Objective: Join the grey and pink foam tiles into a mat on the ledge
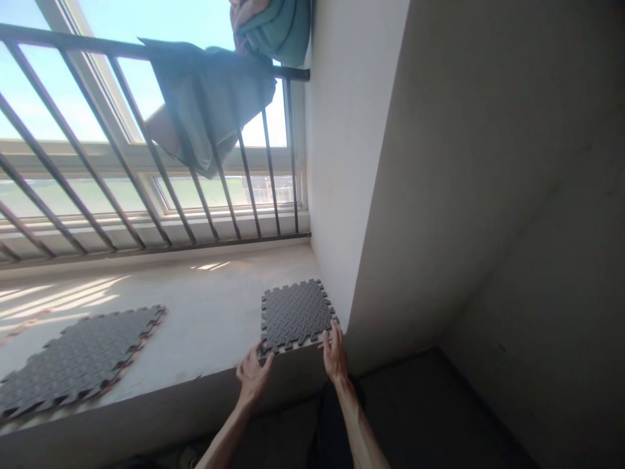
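Observation:
A grey interlocking foam mat tile [297, 314] with a ridged pattern and toothed edges lies flat on the white window ledge [209, 326], close to the side wall. My left hand [252, 376] grips its near left corner, with the thumb toward the middle. At the near right corner, the fingers of my right hand [334, 352] rest over the edge and its thumb sits at the front side. The undersides of both corners are hidden. Farther left on the same ledge is a larger piece of joined grey foam matting [88, 348], with reddish-brown showing along its toothed edge.
A dark metal railing [146, 246] runs along the window behind the ledge. Grey-green cloth [209, 98] hangs over it, and a rolled bundle [276, 29] sits above. The white wall [346, 130] bounds the right side. Below the ledge is dark floor [430, 410].

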`<state>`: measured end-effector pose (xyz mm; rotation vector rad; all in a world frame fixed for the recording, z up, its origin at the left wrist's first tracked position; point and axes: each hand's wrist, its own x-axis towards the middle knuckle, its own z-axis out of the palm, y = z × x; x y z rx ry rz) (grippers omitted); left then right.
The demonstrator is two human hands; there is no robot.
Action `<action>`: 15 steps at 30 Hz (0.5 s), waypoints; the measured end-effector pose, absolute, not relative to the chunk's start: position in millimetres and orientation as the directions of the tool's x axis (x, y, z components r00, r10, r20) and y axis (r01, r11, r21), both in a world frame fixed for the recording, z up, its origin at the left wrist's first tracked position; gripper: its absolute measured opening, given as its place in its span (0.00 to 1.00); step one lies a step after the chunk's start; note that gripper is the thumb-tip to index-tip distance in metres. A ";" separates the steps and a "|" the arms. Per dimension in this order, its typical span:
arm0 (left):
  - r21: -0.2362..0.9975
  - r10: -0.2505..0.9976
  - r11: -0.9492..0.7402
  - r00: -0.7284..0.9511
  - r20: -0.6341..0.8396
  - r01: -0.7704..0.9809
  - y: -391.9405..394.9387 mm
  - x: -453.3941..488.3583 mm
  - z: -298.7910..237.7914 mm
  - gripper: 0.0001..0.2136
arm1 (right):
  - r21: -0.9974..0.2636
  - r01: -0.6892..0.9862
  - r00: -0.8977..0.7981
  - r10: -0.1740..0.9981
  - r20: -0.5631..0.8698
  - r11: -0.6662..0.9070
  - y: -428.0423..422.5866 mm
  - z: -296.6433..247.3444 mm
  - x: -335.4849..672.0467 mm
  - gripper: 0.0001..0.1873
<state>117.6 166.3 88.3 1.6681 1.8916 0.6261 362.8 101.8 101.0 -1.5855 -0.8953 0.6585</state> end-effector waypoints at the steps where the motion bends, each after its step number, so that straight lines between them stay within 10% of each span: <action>1: 0.653 0.994 0.104 -0.057 -0.092 0.750 167.1 122.3 88.4 0.28 | -0.961 0.259 0.543 0.837 0.066 -0.093 99.2 99.7 363.7 0.42; 15: 0.653 0.969 -0.004 0.163 -0.183 0.757 183.2 112.2 112.0 0.32 | -0.756 0.614 0.485 0.864 0.135 -0.226 84.3 96.5 360.6 0.40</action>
